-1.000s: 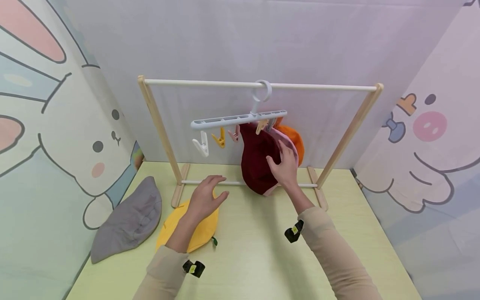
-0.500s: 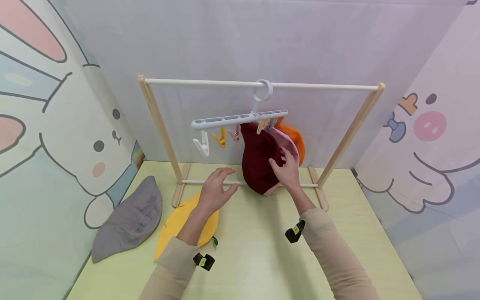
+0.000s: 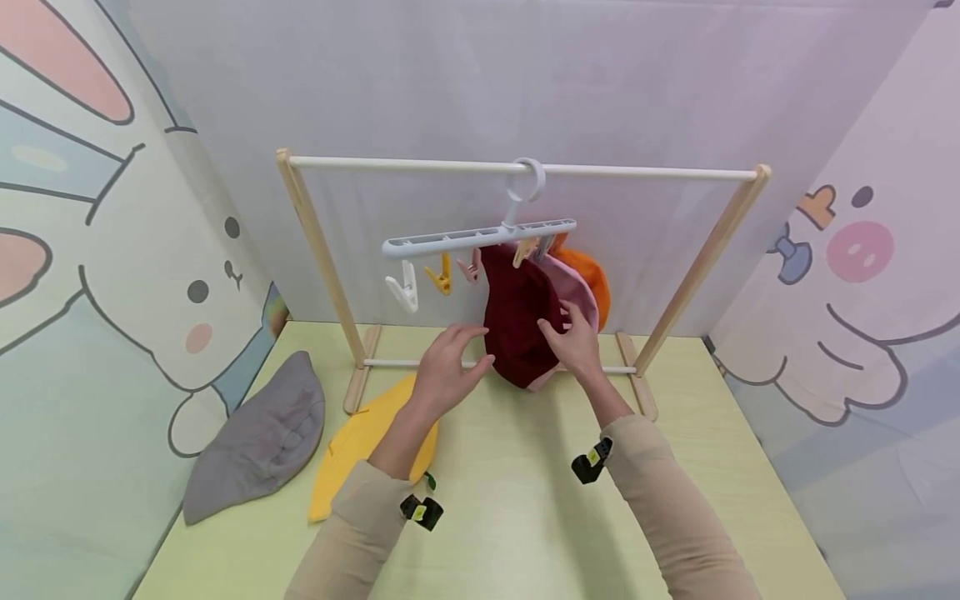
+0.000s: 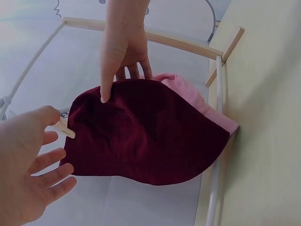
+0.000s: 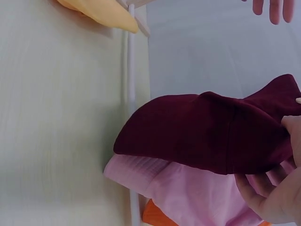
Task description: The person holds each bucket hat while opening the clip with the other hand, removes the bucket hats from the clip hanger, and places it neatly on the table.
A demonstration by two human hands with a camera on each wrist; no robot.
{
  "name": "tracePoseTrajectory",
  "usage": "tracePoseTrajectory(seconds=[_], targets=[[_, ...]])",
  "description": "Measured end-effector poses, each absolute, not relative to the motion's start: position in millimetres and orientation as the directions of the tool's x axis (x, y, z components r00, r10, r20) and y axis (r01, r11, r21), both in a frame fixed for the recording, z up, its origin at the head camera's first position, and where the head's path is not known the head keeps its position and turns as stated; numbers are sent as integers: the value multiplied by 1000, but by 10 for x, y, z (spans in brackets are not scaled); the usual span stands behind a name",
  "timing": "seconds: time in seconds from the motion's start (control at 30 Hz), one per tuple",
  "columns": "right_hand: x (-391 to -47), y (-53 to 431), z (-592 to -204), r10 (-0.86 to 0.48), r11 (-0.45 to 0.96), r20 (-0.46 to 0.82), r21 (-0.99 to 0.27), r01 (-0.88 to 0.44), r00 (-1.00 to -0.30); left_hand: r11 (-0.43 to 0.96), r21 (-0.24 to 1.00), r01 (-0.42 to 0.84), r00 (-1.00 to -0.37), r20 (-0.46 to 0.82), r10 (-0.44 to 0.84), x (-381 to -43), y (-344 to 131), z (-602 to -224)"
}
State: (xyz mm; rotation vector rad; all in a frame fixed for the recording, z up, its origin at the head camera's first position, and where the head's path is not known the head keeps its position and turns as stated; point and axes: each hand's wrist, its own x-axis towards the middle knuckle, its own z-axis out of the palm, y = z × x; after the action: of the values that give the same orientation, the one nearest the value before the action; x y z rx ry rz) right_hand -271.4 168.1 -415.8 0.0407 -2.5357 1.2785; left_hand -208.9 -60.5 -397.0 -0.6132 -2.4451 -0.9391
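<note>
A burgundy bucket hat (image 3: 517,321) hangs from a beige clip (image 3: 523,252) on a pale grey clip hanger (image 3: 480,239). My right hand (image 3: 575,342) holds its right edge, thumb on the front and fingers behind, as the left wrist view shows. To the left of the hat is my left hand (image 3: 444,371), its fingers spread apart with nothing in them and the fingertips close to the hat's left edge. Behind the burgundy hat hang a pink hat (image 5: 188,193) and an orange hat (image 3: 588,279), both partly hidden.
White, yellow and pink clips (image 3: 470,267) dangle from the hanger's left half. The hanger hooks onto the white rail (image 3: 637,173) of a wooden-legged rack. A grey hat (image 3: 258,442) and a yellow hat (image 3: 375,433) with a green leaf tip lie on the table (image 3: 495,517) at left.
My left hand has moved right and slightly up, from over the yellow hat toward the burgundy hat. My right hand has lowered slightly along that hat's edge.
</note>
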Motion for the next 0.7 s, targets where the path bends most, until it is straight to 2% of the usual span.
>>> tracePoseTrajectory(seconds=[0.23,0.7], targets=[[-2703,1669,-4149,117,628,320,-757,-180,-940,665,503,552,-798,549,247,-2075,-518,-3918],[-2614,1628,-4109,155,684,420,-699,-209,-894,672,443,593,-747,614,255,-2053,-355,-3791]])
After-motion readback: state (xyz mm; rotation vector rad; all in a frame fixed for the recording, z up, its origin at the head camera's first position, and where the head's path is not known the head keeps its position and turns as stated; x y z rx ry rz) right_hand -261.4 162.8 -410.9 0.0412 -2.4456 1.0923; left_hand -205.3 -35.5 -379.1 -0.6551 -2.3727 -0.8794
